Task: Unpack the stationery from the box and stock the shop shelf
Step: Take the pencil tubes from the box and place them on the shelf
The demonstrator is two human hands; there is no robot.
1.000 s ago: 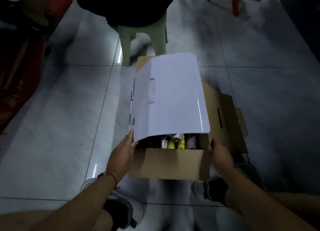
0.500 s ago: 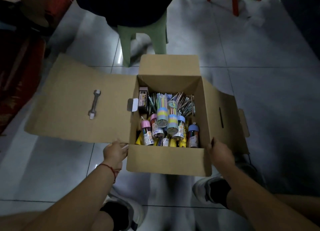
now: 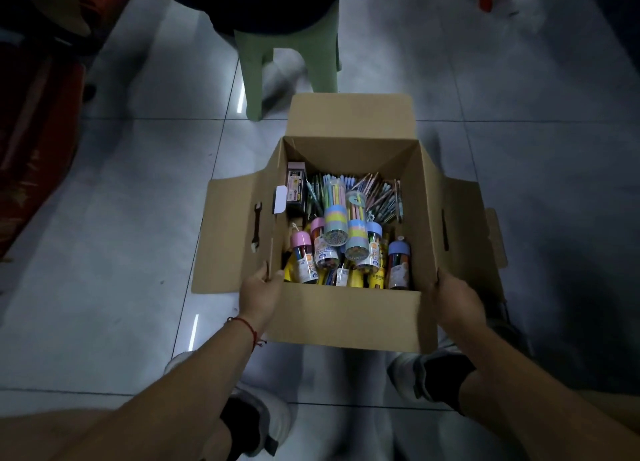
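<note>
Grey tiled floor (image 3: 104,218), dim light. On it an open cardboard box (image 3: 346,318), flaps folded out, just in front of the feet. Inside, well filled: pastel pen tubs (image 3: 335,218) lying with long axis running away from the body, capped marker tubes (image 3: 398,263) along the near wall, loose pens (image 3: 377,194) at the far side. Left hand (image 3: 259,292) gripping the near left corner, fingers curled over the edge; right hand (image 3: 453,298) gripping the near right corner, fingers hidden behind the wall. Both about equally near; contents forward and between, the blue-capped tube closest to the right. Probably next: freeing one hand to reach in.

Dim, bluish, glare streaks, blurred edges
</note>
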